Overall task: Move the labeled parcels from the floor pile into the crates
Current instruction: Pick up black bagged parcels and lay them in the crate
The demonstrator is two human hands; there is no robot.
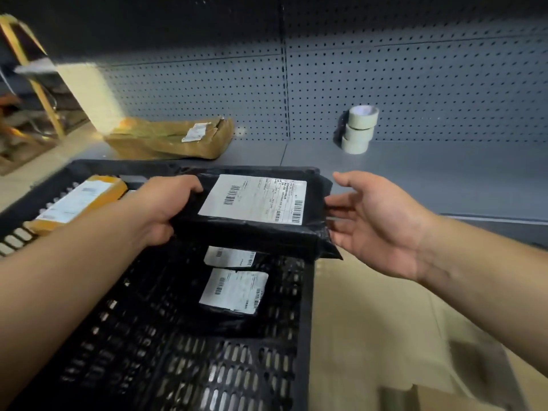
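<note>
My left hand (pixel 166 207) grips the left edge of a black plastic parcel (pixel 252 232) with a white barcode label, held above a black perforated crate (pixel 305 307). My right hand (pixel 376 223) is spread with fingers relaxed at the parcel's right edge, fingertips touching or just off it. Inside the crate lie two more black parcels with white labels (pixel 234 292) and, at the far left, a yellow-brown labelled parcel (pixel 80 200).
A grey metal shelf (pixel 415 179) with a pegboard back runs behind the crate. On it lie a brown paper package (pixel 169 140) and a stack of three tape rolls (pixel 358 129). Beige floor shows to the right, with a cardboard piece (pixel 444 396) at the bottom.
</note>
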